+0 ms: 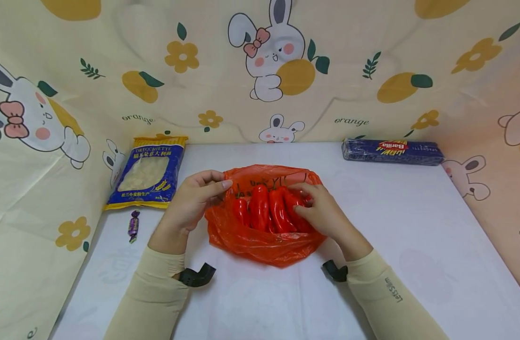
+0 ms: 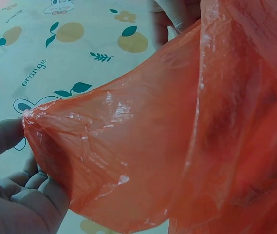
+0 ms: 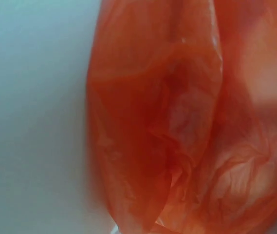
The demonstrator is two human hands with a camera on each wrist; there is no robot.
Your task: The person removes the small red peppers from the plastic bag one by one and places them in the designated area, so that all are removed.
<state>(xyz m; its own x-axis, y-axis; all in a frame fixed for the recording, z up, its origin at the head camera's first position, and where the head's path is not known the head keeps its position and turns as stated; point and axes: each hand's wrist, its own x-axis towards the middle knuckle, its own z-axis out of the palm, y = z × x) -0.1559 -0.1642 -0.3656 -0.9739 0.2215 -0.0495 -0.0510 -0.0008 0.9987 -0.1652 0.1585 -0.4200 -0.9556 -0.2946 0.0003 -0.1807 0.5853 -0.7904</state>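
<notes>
A thin red plastic bag [image 1: 268,248] lies on the table with its mouth open. Inside it, several glossy red chili peppers [image 1: 260,208] with green stems lie side by side. My left hand [image 1: 196,198] pinches the bag's rim at the left, and the left wrist view has the thumb and fingers [image 2: 2,139] drawing the plastic out to a point. At the right of the mouth, my right hand [image 1: 323,208] reaches in, thumb and fingers curled about the rightmost pepper [image 1: 295,203]. The right wrist view has only the bag's crumpled side [image 3: 153,122]; the hand is hidden there.
A blue and yellow orecchiette pasta packet [image 1: 147,172] lies at the back left. Below it is a purple wrapped candy [image 1: 134,226]. A dark blue Barilla spaghetti pack [image 1: 391,152] lies at the back right, by the printed cloth wall [image 1: 217,94].
</notes>
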